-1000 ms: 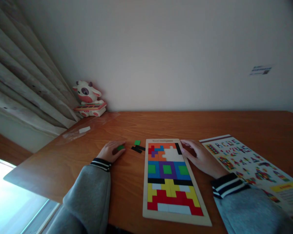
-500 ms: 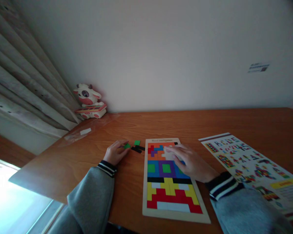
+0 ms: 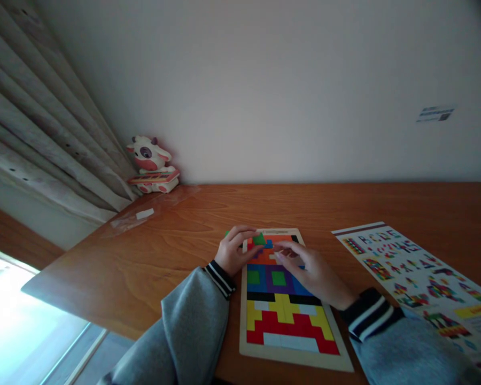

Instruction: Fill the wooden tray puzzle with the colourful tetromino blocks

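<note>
The wooden table carries a puzzle board, a pattern sheet, a cow toy and perhaps a plastic bag.

Nothing here comes through clearly enough to read: the pattern sheet shows a top row of coloured block letters too blurred to make out, the puzzle board carries a faint illegible line on its top rim, and the wall label is a smear.

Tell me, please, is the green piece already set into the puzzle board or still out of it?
Out: the left hand holds the green piece over the puzzle board.
</note>
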A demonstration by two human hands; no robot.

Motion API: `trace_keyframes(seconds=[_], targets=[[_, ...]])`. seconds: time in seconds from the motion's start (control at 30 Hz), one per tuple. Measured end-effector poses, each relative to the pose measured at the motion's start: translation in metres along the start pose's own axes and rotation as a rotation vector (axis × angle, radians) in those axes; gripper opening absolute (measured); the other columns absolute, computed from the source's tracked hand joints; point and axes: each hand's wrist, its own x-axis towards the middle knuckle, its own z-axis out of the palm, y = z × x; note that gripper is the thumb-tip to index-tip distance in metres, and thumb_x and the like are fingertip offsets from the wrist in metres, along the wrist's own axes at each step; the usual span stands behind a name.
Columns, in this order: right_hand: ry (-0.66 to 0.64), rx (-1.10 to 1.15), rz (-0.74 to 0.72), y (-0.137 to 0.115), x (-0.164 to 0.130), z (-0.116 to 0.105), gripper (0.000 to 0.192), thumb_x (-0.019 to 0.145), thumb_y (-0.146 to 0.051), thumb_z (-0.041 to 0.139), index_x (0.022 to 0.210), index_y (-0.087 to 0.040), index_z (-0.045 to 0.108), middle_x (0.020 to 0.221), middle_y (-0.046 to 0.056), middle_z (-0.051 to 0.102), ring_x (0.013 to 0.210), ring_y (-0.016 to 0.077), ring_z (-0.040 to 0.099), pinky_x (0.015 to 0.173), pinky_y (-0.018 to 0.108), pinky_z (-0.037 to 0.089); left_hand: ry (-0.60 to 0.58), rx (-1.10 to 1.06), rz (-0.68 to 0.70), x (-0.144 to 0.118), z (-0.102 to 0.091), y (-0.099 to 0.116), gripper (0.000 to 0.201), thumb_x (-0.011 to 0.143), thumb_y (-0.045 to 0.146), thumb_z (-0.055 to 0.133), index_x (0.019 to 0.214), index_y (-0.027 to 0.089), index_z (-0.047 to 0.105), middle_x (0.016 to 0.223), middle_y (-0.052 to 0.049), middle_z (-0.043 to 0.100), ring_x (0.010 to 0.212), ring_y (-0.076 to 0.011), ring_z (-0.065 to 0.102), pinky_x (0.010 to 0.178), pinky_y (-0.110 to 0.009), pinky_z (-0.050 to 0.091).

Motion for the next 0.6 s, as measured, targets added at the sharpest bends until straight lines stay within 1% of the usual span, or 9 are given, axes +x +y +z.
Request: trace_keyframes(seconds=[0.07,0.13,0.23,0.3,0.4,0.47,0.5,0.53,0.6], targets=[[0.007,0.141,0.073,0.000,0.001,0.005,0.028,0.094,-0.044,0.055,0.111,-0.023,0.063,0.099,0.006,0.073,0.088,0.0202,0.070,0.075,0.035,0.059,-0.028,-0.025,0.042,0.002,0.011,0.007,0.022,0.087,0.032,0.070,0.105,0.020,0.067,0.108,-0.009,0.069,0.101,-0.0201,0.067,0.089,-0.036,0.058],[0.053,0.228,0.115,0.001,0.002,0.007,0.028,0.091,-0.046,0.058,0.105,-0.022,0.065,0.095,0.006,0.073,0.086,0.0208,0.070,0.073,0.035,0.059,-0.085,-0.040,0.065,0.004,0.019,0.011,0.019,0.090,0.032,0.066,0.105,0.021,0.067,0.110,-0.009,0.068,0.103,-0.0204,0.067,0.091,-0.036,0.058],[0.148,0.244,0.135,0.006,0.003,0.000,0.029,0.090,-0.048,0.059,0.100,-0.021,0.066,0.093,0.007,0.073,0.085,0.0218,0.070,0.074,0.036,0.058,-0.124,-0.033,0.074,0.006,0.018,0.009,0.022,0.091,0.030,0.064,0.111,0.021,0.066,0.115,-0.010,0.068,0.108,-0.0209,0.065,0.095,-0.036,0.056],[0.199,0.211,0.150,0.014,0.004,-0.009,0.031,0.090,-0.049,0.058,0.100,-0.021,0.067,0.094,0.008,0.073,0.086,0.0226,0.069,0.076,0.037,0.057,-0.129,0.006,0.065,0.007,0.009,0.000,0.023,0.092,0.028,0.062,0.114,0.021,0.065,0.117,-0.010,0.068,0.110,-0.0211,0.064,0.097,-0.038,0.054],[0.275,0.162,0.198,0.030,0.004,-0.024,0.034,0.087,-0.052,0.061,0.099,-0.021,0.068,0.099,0.010,0.073,0.090,0.0244,0.068,0.078,0.039,0.056,-0.217,0.110,0.036,0.003,-0.015,-0.026,0.028,0.092,0.028,0.061,0.118,0.020,0.064,0.124,-0.011,0.066,0.116,-0.0232,0.060,0.103,-0.044,0.049],[0.348,0.159,0.225,0.044,0.004,-0.031,0.037,0.084,-0.055,0.062,0.099,-0.021,0.068,0.101,0.010,0.073,0.094,0.0254,0.068,0.083,0.041,0.055,-0.324,0.158,0.011,-0.002,-0.031,-0.047,0.040,0.089,0.034,0.064,0.125,0.019,0.061,0.130,-0.013,0.063,0.124,-0.0265,0.057,0.108,-0.047,0.046],[0.379,0.170,0.233,0.051,0.004,-0.034,0.038,0.084,-0.055,0.063,0.100,-0.021,0.067,0.102,0.010,0.073,0.095,0.0253,0.068,0.086,0.041,0.054,-0.396,0.165,0.007,-0.006,-0.038,-0.056,0.045,0.088,0.037,0.065,0.129,0.019,0.060,0.132,-0.013,0.062,0.126,-0.0275,0.055,0.108,-0.048,0.045],[0.401,0.177,0.242,0.057,0.005,-0.036,0.038,0.084,-0.055,0.062,0.101,-0.021,0.066,0.103,0.010,0.072,0.095,0.0252,0.068,0.088,0.042,0.054,-0.452,0.167,-0.001,-0.009,-0.044,-0.065,0.047,0.088,0.039,0.064,0.130,0.019,0.059,0.132,-0.012,0.063,0.127,-0.0277,0.055,0.108,-0.047,0.046],[0.430,0.184,0.252,0.066,0.005,-0.038,0.039,0.085,-0.055,0.062,0.103,-0.020,0.065,0.104,0.011,0.072,0.094,0.0249,0.068,0.089,0.043,0.053,-0.502,0.169,-0.021,-0.015,-0.052,-0.078,0.037,0.092,0.039,0.059,0.123,0.021,0.066,0.130,-0.010,0.065,0.124,-0.0259,0.059,0.106,-0.045,0.049]])
